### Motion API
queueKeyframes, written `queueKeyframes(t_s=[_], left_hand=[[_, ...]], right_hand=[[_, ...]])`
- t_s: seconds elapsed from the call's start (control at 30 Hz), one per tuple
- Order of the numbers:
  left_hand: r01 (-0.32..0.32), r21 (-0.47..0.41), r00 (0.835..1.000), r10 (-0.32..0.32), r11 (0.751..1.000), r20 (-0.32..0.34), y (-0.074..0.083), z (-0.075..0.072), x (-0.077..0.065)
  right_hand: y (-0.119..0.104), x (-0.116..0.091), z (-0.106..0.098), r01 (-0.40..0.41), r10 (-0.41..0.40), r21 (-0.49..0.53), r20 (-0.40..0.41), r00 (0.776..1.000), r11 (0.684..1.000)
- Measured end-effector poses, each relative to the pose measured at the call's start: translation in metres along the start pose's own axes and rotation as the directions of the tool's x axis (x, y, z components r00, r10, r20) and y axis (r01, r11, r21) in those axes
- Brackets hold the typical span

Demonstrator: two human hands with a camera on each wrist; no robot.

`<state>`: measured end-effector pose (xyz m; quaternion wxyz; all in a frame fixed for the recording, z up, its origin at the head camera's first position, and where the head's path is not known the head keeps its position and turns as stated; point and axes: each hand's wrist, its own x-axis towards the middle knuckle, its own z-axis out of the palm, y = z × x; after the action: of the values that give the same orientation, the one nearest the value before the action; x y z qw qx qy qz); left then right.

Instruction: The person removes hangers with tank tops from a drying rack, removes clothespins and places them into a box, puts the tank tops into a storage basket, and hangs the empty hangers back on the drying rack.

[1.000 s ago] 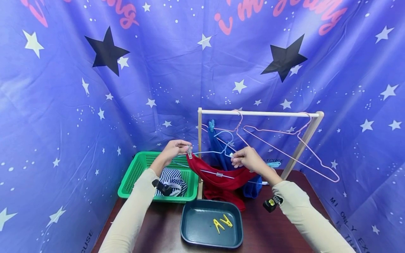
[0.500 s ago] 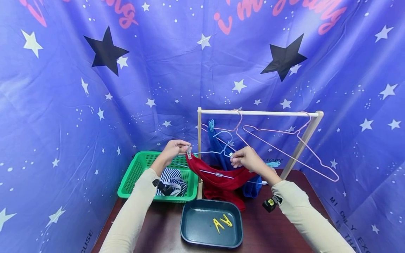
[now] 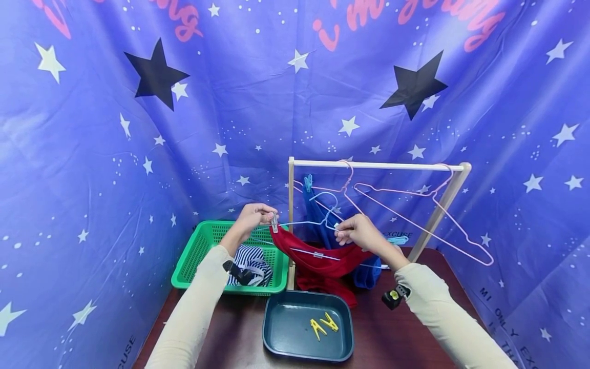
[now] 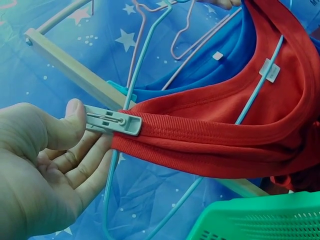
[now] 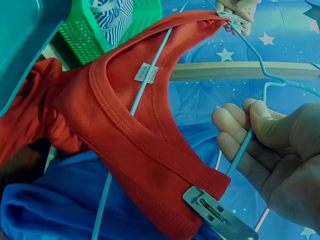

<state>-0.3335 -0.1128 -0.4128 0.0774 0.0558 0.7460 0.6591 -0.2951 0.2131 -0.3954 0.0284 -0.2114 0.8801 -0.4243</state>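
Note:
A red tank top (image 3: 343,269) hangs from a light blue wire hanger (image 3: 304,222), held up in front of the rack. At its left strap, my left hand (image 3: 249,219) pinches a grey clothespin (image 4: 112,121) between thumb and fingers; the clothespin's jaws lie over the strap and hanger wire. My right hand (image 3: 361,233) pinches the hanger's wire just right of its hook. In the right wrist view, a second grey clothespin (image 5: 217,212) sits on the other strap, beside but apart from that hand. The hanger's hook is off the rail.
Behind stands a wooden rack with a white rail (image 3: 392,165), bearing pink hangers (image 3: 433,193) and a blue garment (image 3: 369,274) with light blue clothespins (image 3: 308,182). A green basket (image 3: 184,266) holds striped cloth (image 3: 251,264). In front, a dark tray (image 3: 286,351) contains yellow clothespins (image 3: 318,328).
The left hand, clothespin and red strap have shifted very slightly left. Both hands keep their hold, and the rest looks unchanged.

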Motion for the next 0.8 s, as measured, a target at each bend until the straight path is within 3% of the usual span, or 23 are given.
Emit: queueKeyframes(t_s=[0.8], left_hand=[[0.009, -0.098, 0.987, -0.025, 0.995, -0.159, -0.0015, 0.0049, 0.0005]], right_hand=[[-0.0006, -0.0021, 0.0032, 0.005, -0.005, -0.019, 0.009, 1.000, 1.000]])
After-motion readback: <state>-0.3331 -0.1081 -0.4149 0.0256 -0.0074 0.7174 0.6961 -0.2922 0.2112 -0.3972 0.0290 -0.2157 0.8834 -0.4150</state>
